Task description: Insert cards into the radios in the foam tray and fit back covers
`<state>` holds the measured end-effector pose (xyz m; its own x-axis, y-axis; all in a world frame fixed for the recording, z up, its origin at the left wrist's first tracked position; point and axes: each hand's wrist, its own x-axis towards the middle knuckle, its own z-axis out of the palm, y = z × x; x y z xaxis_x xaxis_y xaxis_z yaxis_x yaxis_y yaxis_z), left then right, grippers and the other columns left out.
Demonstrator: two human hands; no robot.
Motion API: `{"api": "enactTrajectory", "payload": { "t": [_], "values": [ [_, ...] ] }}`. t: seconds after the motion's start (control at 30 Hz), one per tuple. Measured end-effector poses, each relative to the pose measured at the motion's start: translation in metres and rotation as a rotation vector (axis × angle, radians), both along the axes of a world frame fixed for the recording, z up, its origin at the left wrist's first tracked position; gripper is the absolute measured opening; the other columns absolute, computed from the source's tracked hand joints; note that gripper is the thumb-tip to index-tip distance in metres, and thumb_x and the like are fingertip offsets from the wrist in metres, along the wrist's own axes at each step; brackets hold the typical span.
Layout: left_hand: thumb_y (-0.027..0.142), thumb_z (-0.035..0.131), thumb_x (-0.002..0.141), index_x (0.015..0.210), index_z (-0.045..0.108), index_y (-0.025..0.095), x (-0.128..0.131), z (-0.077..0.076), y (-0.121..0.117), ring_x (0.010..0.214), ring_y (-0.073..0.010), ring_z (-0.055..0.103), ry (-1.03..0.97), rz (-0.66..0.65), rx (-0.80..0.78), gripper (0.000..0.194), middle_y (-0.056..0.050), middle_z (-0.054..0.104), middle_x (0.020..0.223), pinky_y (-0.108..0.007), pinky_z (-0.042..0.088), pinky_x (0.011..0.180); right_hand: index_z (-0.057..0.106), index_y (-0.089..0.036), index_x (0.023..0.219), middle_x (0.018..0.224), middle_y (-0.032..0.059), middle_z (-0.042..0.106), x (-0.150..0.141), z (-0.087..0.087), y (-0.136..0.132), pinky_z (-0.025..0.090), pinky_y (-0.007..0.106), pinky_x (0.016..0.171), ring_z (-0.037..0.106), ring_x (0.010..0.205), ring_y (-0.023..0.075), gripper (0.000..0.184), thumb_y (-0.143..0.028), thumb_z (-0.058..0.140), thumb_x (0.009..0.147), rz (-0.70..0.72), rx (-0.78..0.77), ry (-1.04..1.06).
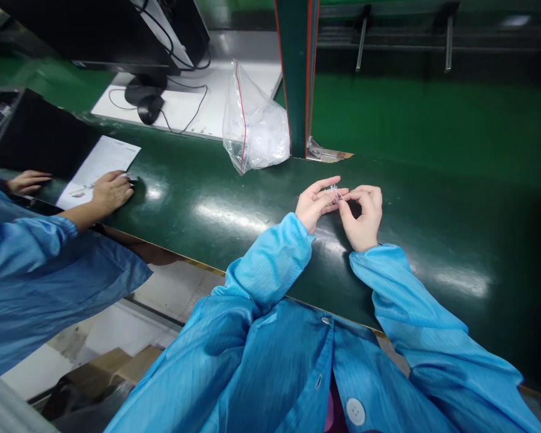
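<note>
A small bundle of thin, whitish strands (335, 193) is held between my two hands, above the dark green bench top. My left hand (314, 203) pinches the bundle between thumb and fingers, palm partly turned up. My right hand (364, 216) meets it from the other side, with thumb and index finger closed on the strands' right end. Fingers cover much of the bundle, and it is too small to tell its exact kind.
Beyond my hands, a clear zip bag (264, 135) with whitish contents leans by a green post (297, 78) with a metal bracket (327, 153). At left, a co-worker's hand (112, 191) rests on a paper sheet (103, 157). A monitor (117, 36) and mouse (150, 109) stand behind.
</note>
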<state>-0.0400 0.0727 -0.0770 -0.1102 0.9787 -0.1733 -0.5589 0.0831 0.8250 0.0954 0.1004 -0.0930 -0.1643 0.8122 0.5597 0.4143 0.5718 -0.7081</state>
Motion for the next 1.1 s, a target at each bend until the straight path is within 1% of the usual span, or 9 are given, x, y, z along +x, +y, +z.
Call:
{"api": "enactTrajectory", "payload": {
  "t": [0.1, 0.2, 0.3, 0.5, 0.6, 0.7, 0.8, 0.9, 1.1],
  "values": [
    [0.037, 0.079, 0.077, 0.119, 0.066, 0.022, 0.002, 0.000, 0.000, 0.095, -0.0184, 0.073, 0.046, 0.038, -0.012, 0.047, -0.005, 0.077, 0.100, -0.035, 0.054, 0.092, 0.064, -0.020, 0.093, 0.103, 0.0069, 0.055, 0.000, 0.000, -0.001, 0.047, 0.042, 0.094, 0.056, 0.103, 0.0214, 0.013, -0.028, 0.067, 0.084, 0.004, 0.015, -0.022],
    [0.038, 0.081, 0.075, 0.116, 0.067, 0.021, 0.003, -0.005, 0.002, 0.091, -0.0168, 0.072, 0.123, 0.057, 0.014, 0.047, -0.004, 0.077, 0.096, -0.033, 0.056, 0.087, 0.061, -0.020, 0.098, 0.106, 0.0083, 0.055, 0.001, 0.000, -0.001, 0.048, 0.042, 0.093, 0.055, 0.107, 0.0224, 0.020, -0.030, 0.068, 0.082, -0.011, 0.026, 0.003],
    [0.038, 0.083, 0.073, 0.116, 0.067, 0.020, 0.004, -0.008, 0.003, 0.090, -0.0166, 0.072, 0.184, 0.062, 0.066, 0.049, -0.005, 0.077, 0.094, -0.032, 0.056, 0.087, 0.062, -0.020, 0.097, 0.105, 0.0080, 0.055, 0.001, 0.000, -0.001, 0.048, 0.042, 0.094, 0.055, 0.106, 0.0219, 0.018, -0.031, 0.067, 0.084, -0.018, 0.015, 0.016],
    [0.035, 0.081, 0.074, 0.120, 0.065, 0.019, 0.004, 0.000, 0.000, 0.100, -0.0216, 0.072, 0.154, 0.034, 0.084, 0.051, -0.009, 0.076, 0.105, -0.035, 0.057, 0.088, 0.064, -0.019, 0.091, 0.103, 0.0076, 0.055, -0.001, 0.000, 0.000, 0.046, 0.042, 0.094, 0.055, 0.104, 0.0215, 0.012, -0.029, 0.068, 0.083, -0.053, 0.029, -0.030],
    [0.034, 0.083, 0.073, 0.119, 0.065, 0.019, 0.006, 0.003, -0.001, 0.101, -0.0208, 0.072, 0.130, 0.025, 0.105, 0.052, -0.008, 0.076, 0.105, -0.036, 0.055, 0.094, 0.065, -0.020, 0.088, 0.101, 0.0071, 0.056, -0.001, 0.000, 0.000, 0.044, 0.043, 0.095, 0.055, 0.102, 0.0215, 0.008, -0.028, 0.065, 0.084, -0.062, 0.044, -0.058],
    [0.035, 0.086, 0.070, 0.117, 0.066, 0.018, 0.007, 0.001, -0.001, 0.097, -0.0193, 0.072, 0.140, 0.046, 0.087, 0.054, -0.007, 0.076, 0.101, -0.038, 0.053, 0.099, 0.066, -0.021, 0.086, 0.099, 0.0065, 0.056, -0.001, 0.000, 0.000, 0.043, 0.043, 0.095, 0.055, 0.100, 0.0214, 0.009, -0.029, 0.064, 0.085, -0.063, 0.044, -0.079],
    [0.038, 0.081, 0.075, 0.118, 0.065, 0.019, 0.006, -0.002, 0.001, 0.096, -0.0195, 0.073, 0.155, 0.074, 0.023, 0.050, -0.007, 0.076, 0.099, -0.036, 0.055, 0.092, 0.067, -0.021, 0.086, 0.099, 0.0064, 0.057, 0.000, 0.001, 0.000, 0.043, 0.042, 0.095, 0.055, 0.100, 0.0211, 0.013, -0.033, 0.065, 0.087, -0.063, 0.031, -0.060],
    [0.036, 0.076, 0.079, 0.119, 0.065, 0.021, 0.005, -0.002, 0.002, 0.096, -0.0188, 0.073, 0.174, 0.082, -0.030, 0.044, -0.006, 0.077, 0.099, -0.031, 0.056, 0.086, 0.067, -0.020, 0.085, 0.098, 0.0066, 0.056, 0.000, 0.001, 0.000, 0.045, 0.040, 0.093, 0.056, 0.099, 0.0206, 0.017, -0.036, 0.064, 0.089, -0.066, -0.005, -0.010],
    [0.031, 0.074, 0.078, 0.118, 0.065, 0.020, 0.004, 0.001, 0.002, 0.087, -0.0151, 0.073, 0.140, 0.058, -0.042, 0.043, -0.003, 0.077, 0.091, -0.025, 0.054, 0.076, 0.061, -0.019, 0.082, 0.094, 0.0052, 0.056, 0.000, -0.002, 0.002, 0.046, 0.036, 0.085, 0.056, 0.095, 0.0186, 0.017, -0.034, 0.061, 0.090, -0.071, -0.052, 0.105]
  ]
}}
